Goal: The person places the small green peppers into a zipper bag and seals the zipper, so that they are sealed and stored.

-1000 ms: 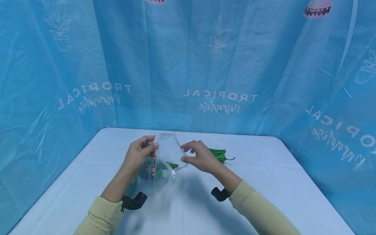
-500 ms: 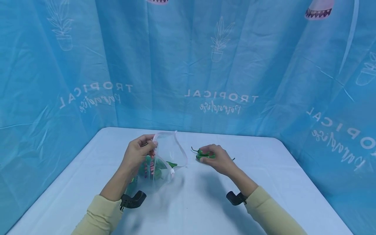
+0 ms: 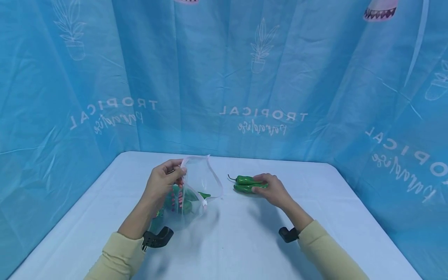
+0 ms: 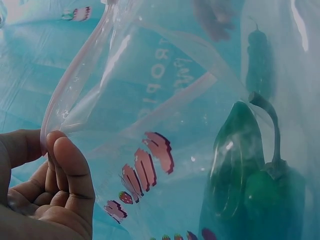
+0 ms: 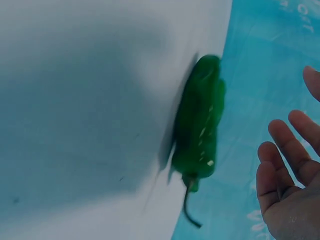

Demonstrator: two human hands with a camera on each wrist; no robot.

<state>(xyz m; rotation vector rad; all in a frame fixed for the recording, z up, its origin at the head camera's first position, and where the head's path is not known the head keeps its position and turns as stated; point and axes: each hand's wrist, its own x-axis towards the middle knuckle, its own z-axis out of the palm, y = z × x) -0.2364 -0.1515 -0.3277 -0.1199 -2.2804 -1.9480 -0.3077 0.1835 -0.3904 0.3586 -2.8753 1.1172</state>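
My left hand [image 3: 161,182] pinches the rim of a clear zip bag [image 3: 204,173] between thumb and fingers, and the bag's mouth gapes to the right. Inside it are green peppers [image 4: 232,165], blurred by the printed plastic; one has a curved stem. Two green peppers [image 3: 245,183] lie side by side on the table, right of the bag. Over their right end is my right hand [image 3: 274,190], thumb and fingers apart. In the right wrist view the fingers [image 5: 287,145] are spread and hold nothing, beside a green pepper [image 5: 197,120].
A white cloth covers the table [image 3: 224,249]. Blue printed curtains [image 3: 217,77] enclose its back and sides. A green printed thing [image 3: 157,217] shows partly behind my left forearm.
My right hand has left the bag's rim and moved right to the peppers, then slid along to their right end, uncovering more of them. My left hand keeps its pinch on the bag.
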